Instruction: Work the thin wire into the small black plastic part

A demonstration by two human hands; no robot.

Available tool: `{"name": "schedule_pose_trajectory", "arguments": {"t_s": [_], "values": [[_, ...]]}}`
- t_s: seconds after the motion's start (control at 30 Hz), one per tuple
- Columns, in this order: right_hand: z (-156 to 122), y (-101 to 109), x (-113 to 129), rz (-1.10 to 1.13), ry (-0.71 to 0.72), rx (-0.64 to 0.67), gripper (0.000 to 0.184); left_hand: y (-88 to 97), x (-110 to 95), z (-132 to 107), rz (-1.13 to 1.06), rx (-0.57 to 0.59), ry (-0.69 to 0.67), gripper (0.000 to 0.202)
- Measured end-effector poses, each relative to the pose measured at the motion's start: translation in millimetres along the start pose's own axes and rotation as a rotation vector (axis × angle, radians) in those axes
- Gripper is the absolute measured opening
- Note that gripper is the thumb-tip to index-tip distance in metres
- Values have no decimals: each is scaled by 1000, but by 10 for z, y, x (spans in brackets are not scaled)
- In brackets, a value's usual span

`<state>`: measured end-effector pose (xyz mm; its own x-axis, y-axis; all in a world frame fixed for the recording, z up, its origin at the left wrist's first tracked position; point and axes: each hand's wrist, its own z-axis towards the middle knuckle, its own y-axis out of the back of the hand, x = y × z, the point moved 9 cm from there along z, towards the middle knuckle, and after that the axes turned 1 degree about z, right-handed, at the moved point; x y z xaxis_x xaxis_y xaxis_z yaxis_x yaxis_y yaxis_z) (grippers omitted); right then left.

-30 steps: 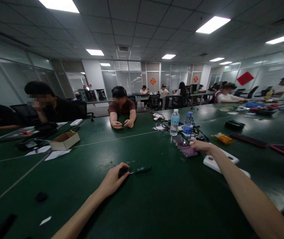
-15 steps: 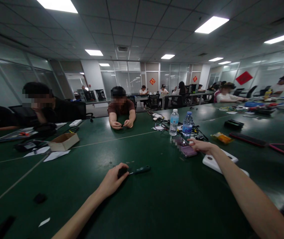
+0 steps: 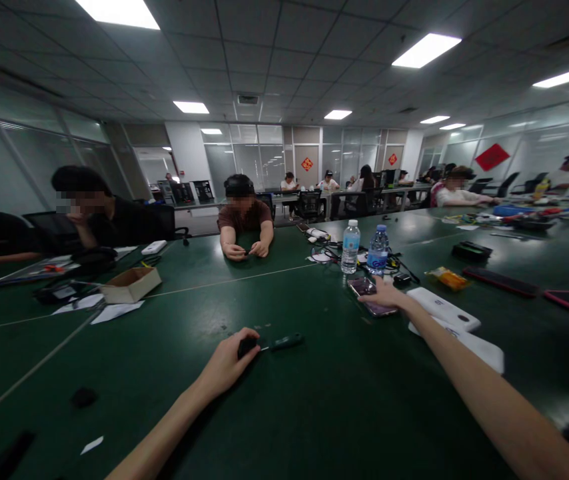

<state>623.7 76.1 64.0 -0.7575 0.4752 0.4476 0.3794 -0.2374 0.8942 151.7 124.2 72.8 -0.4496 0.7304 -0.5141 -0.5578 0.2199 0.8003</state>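
Note:
My left hand [image 3: 232, 353] rests on the green table with its fingers curled round a small black object [image 3: 247, 346]. What kind of object it is cannot be made out. Just to the right lies a screwdriver [image 3: 287, 342] with a dark handle, its shaft pointing at that black object. Farther out on the right, my right hand [image 3: 389, 295] lies over a phone [image 3: 364, 287] with a purplish, shiny face. Its fingers are stretched out across the phone and cover part of it. White flat devices [image 3: 447, 311] lie beneath and beside my right forearm.
Two water bottles [image 3: 350, 247] stand behind the phone, amid tangled black cables. A small orange packet [image 3: 447, 279] lies to the right. At the left are an open cardboard box [image 3: 132, 285] and papers [image 3: 117, 312]. Across the table sits a person [image 3: 245, 220]; others sit left and right.
My right hand has come down and a little left onto the phone, where its fingers were raised beside it before. My left hand has stayed on the small black object.

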Motion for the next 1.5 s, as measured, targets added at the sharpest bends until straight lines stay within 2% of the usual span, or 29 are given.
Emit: {"name": "schedule_pose_trajectory", "arguments": {"t_s": [0.1,0.2,0.57,0.7,0.8,0.93,1.0,1.13,1.23,1.4,1.5], "values": [[44,-131,-9,-78,-36,-28,120,9,-18,-9,-9,4,-4,25],[52,-183,-9,-129,-48,-50,118,18,-41,-13,-10,13,0,25],[67,-115,-23,-171,-27,-53,116,9,-6,-15,-36,1,-1,25],[46,-19,7,-159,-1,-79,114,13,-30,-8,-36,2,-11,24],[-11,144,82,-151,20,-198,116,24,-45,-3,-23,-9,-15,23],[-206,460,321,-69,157,-531,110,21,-38,-5,-24,-15,-12,23],[-310,561,430,-27,236,-656,107,15,-32,-8,-27,-11,-8,23],[-426,658,535,42,318,-771,106,10,-27,-6,-24,-2,1,25],[-468,680,568,70,325,-770,104,11,-32,-2,-29,1,0,26],[-493,652,566,45,217,-661,100,20,-41,-5,-28,2,-2,26],[-502,647,563,31,198,-641,100,22,-43,-10,-33,7,2,26]]}}
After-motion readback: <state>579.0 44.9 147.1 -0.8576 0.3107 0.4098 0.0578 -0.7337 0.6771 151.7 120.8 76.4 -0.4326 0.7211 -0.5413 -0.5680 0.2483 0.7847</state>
